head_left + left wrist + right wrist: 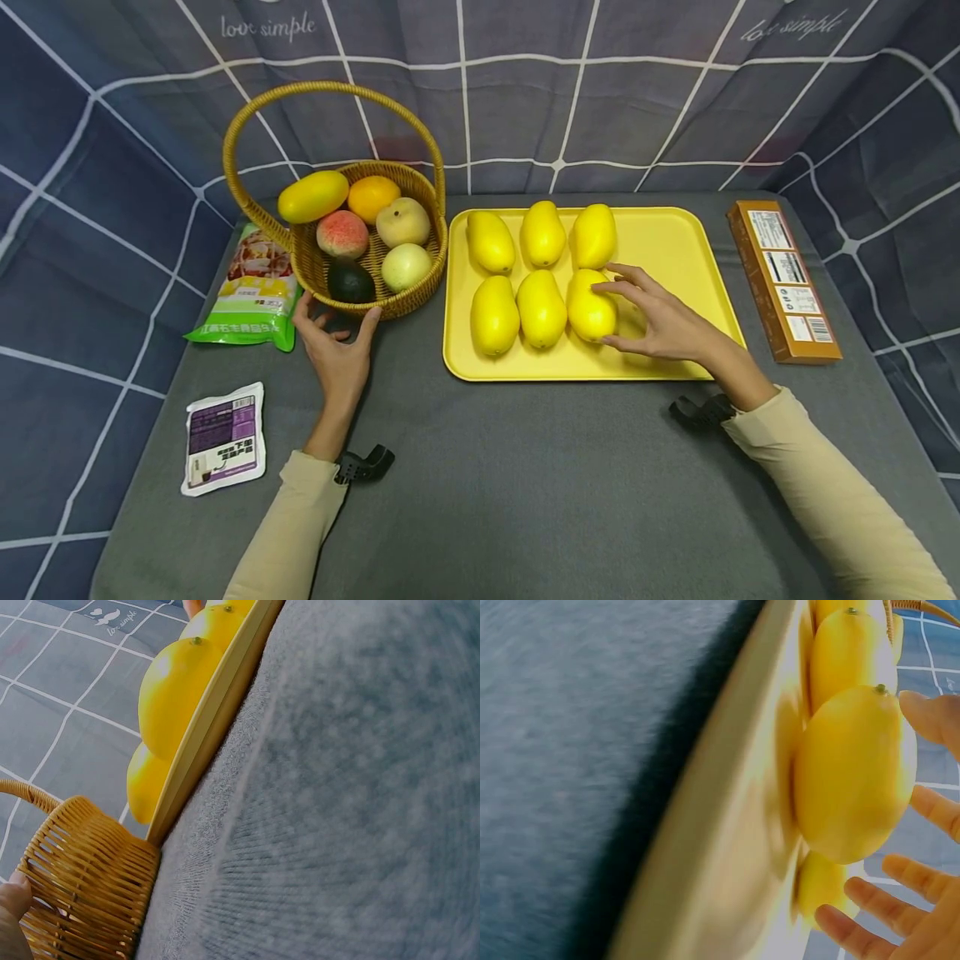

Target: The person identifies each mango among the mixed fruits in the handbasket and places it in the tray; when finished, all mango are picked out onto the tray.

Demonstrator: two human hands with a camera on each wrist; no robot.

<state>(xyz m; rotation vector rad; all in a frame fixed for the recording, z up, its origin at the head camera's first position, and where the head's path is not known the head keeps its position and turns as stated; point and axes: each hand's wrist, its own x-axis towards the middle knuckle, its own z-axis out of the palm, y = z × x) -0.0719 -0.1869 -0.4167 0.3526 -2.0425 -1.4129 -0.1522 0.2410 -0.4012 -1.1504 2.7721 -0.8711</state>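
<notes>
A wicker basket (pixel 405 171) with a tall handle stands at the back left. It holds a yellow mango (pixel 313 197), an orange fruit (pixel 373 198), a peach (pixel 342 234), two pale round fruits and a dark avocado (pixel 350 282). My left hand (pixel 337 358) rests against the basket's front wall, thumb and fingers spread apart. On a yellow tray (pixel 678 250) several yellow mangoes lie in two rows. My right hand (pixel 663 321) is around the front right mango (pixel 851 776), fingers extended and spread; in the right wrist view most fingertips stand apart from it.
A green snack bag (pixel 251 300) lies left of the basket, with a white and purple pouch (pixel 223 440) nearer the front. Right of the tray is a brown box (pixel 783 283). Checkered cloth (pixel 517 108) hangs around the grey table (pixel 510 483).
</notes>
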